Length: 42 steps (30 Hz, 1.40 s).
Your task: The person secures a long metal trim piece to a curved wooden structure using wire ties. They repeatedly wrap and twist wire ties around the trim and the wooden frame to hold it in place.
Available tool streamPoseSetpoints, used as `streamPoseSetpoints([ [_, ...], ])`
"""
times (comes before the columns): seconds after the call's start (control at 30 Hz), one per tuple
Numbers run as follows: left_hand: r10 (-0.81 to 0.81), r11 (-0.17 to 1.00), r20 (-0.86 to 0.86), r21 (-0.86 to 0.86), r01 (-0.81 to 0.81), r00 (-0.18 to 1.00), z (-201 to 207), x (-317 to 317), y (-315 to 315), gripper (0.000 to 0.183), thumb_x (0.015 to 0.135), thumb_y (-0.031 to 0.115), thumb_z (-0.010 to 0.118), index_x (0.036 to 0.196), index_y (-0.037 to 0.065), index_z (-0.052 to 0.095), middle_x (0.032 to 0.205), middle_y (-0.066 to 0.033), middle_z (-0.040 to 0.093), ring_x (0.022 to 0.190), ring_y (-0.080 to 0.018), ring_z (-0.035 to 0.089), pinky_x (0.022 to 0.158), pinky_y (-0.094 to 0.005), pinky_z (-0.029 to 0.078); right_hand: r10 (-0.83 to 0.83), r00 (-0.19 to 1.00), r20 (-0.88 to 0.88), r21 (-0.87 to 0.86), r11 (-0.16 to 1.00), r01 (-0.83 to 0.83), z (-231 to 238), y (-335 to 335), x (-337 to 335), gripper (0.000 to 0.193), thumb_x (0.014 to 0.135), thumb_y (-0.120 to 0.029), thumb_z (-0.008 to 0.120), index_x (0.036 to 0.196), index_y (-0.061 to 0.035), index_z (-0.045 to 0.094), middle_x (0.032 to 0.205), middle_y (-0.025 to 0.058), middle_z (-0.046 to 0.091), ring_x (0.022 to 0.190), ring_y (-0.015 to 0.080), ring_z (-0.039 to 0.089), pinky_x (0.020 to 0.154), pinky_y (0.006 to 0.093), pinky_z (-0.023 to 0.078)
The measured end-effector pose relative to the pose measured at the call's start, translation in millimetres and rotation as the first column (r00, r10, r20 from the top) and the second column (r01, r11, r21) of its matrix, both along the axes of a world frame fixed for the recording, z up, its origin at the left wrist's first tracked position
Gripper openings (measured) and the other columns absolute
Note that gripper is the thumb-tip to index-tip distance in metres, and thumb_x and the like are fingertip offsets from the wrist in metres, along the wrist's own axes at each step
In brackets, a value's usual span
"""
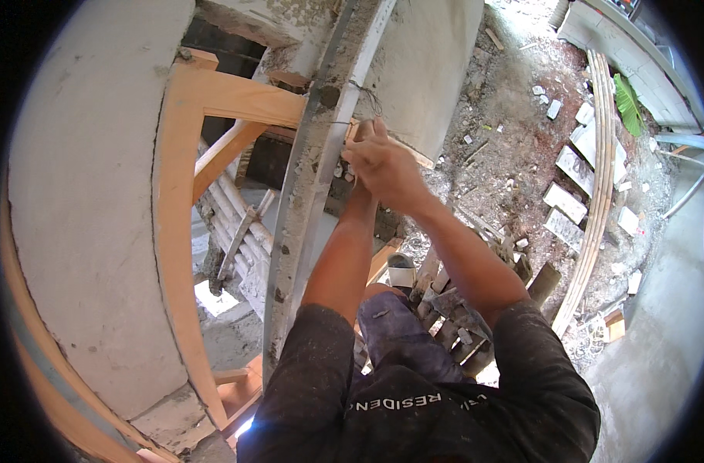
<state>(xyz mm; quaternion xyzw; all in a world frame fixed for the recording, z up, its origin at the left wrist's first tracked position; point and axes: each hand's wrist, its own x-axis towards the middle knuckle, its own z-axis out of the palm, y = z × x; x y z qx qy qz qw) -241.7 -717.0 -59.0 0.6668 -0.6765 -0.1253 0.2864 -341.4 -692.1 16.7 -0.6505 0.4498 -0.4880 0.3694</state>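
Note:
My two hands meet at the edge of a mortar-streaked upright strip [312,166] with a pale straight bar [333,135] along its right side. The right hand [392,168] is closed, its fingers bent inward near the bar. What its fingertips grip is hidden. Behind it, my left hand [360,187] is mostly covered, so its fingers cannot be read. A thin dark wire [371,96] sticks out in loose ends just above the hands and crosses the strip beside them. Close to the right hand is the edge of a wooden board [415,153].
A wooden frame [178,185] borders the plastered wall [97,193] at left, with bamboo poles [232,208] seen through its opening. Rubble covers the ground at right, along with white blocks [566,202] and long poles [597,193]. Wooden slats [475,355] lie below my right arm.

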Motion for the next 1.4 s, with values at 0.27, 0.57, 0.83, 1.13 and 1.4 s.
streamPoseSetpoints([
  [0.27, 0.336, 0.941, -0.917, 0.32, -0.106, 0.214, 74.1, -21.1, 56.2, 0.033, 0.093, 0.034, 0.033, 0.099, 0.006, 0.049, 0.088, -0.01, 0.057, 0.072, -0.0176, 0.055, 0.065, -0.0298, 0.042, 0.291, 0.859, 0.422, 0.401, 0.789, -0.465, -44.2, -47.8, -32.5, 0.038, 0.086, -0.029, 0.056, 0.112, -0.0021, 0.057, 0.084, 0.0054, 0.062, 0.079, 0.012, 0.056, 0.073, 0.0254, 0.044],
  [0.57, 0.417, 0.908, -0.536, 0.266, -0.322, 0.734, 74.3, -13.8, 49.2, 0.024, 0.092, 0.026, 0.043, 0.087, 0.005, 0.053, 0.07, -0.006, 0.056, 0.064, -0.0197, 0.056, 0.058, -0.033, 0.044, 0.005, 0.94, 0.34, 0.417, 0.896, -0.155, -31.1, -57.0, -31.0, 0.027, 0.083, -0.024, 0.06, 0.088, 0.0016, 0.064, 0.067, 0.0025, 0.058, 0.063, 0.0085, 0.047, 0.058, 0.0277, 0.041],
  [0.83, 0.092, 0.967, -0.347, 0.253, -0.001, 0.933, 24.0, 3.1, 5.0, 0.03, 0.09, 0.019, 0.044, 0.109, -0.003, 0.048, 0.096, -0.0142, 0.057, 0.085, -0.0266, 0.056, 0.074, -0.0333, 0.045, -0.132, 0.956, 0.263, 0.121, 0.987, 0.103, -10.1, -5.4, 4.2, 0.017, 0.081, -0.017, 0.06, 0.091, -0.0052, 0.063, 0.075, 0.0079, 0.06, 0.068, 0.015, 0.058, 0.057, 0.0316, 0.046],
  [1.13, 0.149, 0.968, -0.421, 0.248, -0.044, 0.895, 37.8, -9.7, 14.1, 0.043, 0.095, 0.032, 0.035, 0.117, -0.002, 0.048, 0.111, -0.0142, 0.053, 0.105, -0.0212, 0.048, 0.091, -0.0309, 0.037, 0.134, 0.99, -0.048, 0.295, 0.949, -0.114, -9.6, -22.3, -31.6, 0.032, 0.085, -0.024, 0.053, 0.112, -0.0074, 0.054, 0.097, 0.0144, 0.058, 0.091, 0.0262, 0.059, 0.075, 0.0349, 0.047],
  [1.4, 0.233, 0.97, -0.695, 0.115, -0.215, 0.68, 87.4, -28.8, 47.3, 0.034, 0.091, 0.022, 0.044, 0.106, -0.007, 0.053, 0.102, -0.0142, 0.057, 0.096, -0.0217, 0.054, 0.086, -0.0306, 0.041, 0.469, 0.768, 0.436, 0.334, 0.708, -0.622, -54.5, -58.0, -26.4, 0.042, 0.086, -0.03, 0.056, 0.115, 0.001, 0.054, 0.108, 0.013, 0.059, 0.103, 0.0195, 0.054, 0.092, 0.0304, 0.039],
])
